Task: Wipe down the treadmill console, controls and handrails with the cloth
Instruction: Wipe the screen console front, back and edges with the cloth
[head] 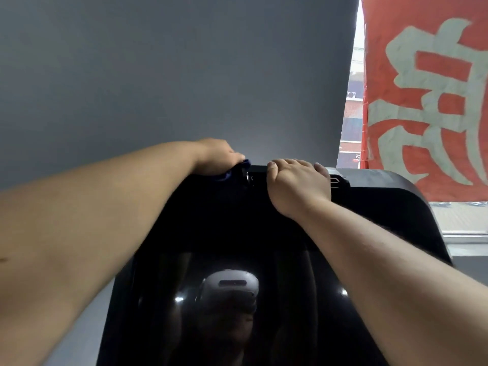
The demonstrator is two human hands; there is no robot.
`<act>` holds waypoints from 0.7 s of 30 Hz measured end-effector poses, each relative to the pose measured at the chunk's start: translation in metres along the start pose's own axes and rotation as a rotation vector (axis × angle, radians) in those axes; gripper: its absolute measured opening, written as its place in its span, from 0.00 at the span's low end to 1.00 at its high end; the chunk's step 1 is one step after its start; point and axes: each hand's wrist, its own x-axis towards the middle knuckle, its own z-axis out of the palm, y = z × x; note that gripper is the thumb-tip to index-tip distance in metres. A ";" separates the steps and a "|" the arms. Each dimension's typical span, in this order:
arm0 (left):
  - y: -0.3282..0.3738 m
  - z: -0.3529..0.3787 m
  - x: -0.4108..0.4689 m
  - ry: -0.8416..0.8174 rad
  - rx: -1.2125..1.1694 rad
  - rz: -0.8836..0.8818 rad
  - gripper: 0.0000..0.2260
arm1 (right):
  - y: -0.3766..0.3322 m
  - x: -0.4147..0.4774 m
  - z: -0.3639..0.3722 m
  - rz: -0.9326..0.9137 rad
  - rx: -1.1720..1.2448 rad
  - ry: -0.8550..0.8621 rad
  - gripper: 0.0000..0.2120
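The black treadmill console [369, 207] fills the lower middle, its glossy dark screen [232, 286] reflecting a white headset. My left hand [216, 157] is at the console's top edge on the left, gripping a dark blue cloth [232, 171] that is pressed against the edge; only a small part of the cloth shows under the fingers. My right hand [298, 183] is hooked over the top edge just right of the middle, fingers curled behind the console and out of sight. Handrails and controls are not in view.
A plain grey wall [171, 75] stands directly behind the console. At the right hangs a red banner [427, 101] with pale lettering in front of a window [351, 107], with a sill [464, 233] below it.
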 end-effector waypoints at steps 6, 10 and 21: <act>-0.038 -0.003 -0.004 0.004 -0.125 -0.044 0.19 | 0.000 0.000 -0.003 0.008 -0.016 -0.029 0.22; -0.067 0.005 -0.024 0.155 -0.284 -0.120 0.17 | 0.000 0.000 -0.002 0.022 -0.020 -0.032 0.22; -0.099 0.066 -0.105 0.513 -0.684 -0.426 0.19 | -0.068 -0.011 0.006 -0.193 0.123 0.244 0.13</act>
